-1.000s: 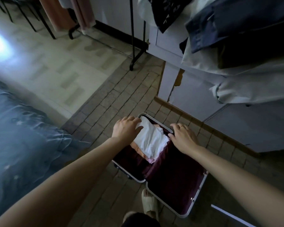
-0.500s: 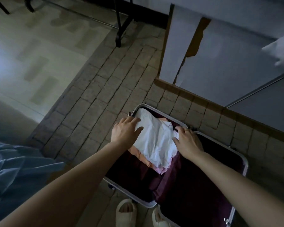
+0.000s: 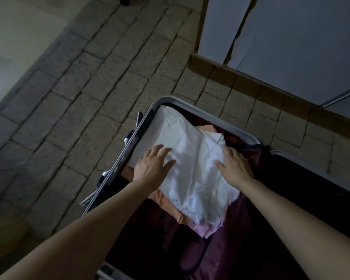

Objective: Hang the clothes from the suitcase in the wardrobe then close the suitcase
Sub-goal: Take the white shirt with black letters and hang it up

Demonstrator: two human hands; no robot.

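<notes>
Atop the white garment [image 3: 192, 158] in the open suitcase [image 3: 148, 116] (dim light), I see left hand [image 3: 152, 166] and right hand [image 3: 234, 166] resting flat, fingers spread.

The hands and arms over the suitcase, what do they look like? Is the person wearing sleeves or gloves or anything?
No gloves and no sleeves: the left hand and right hand are bare, and both forearms are bare as far as the picture shows. No watch or bracelet shows on either wrist. The light is too dim to tell whether there is a ring.
</notes>
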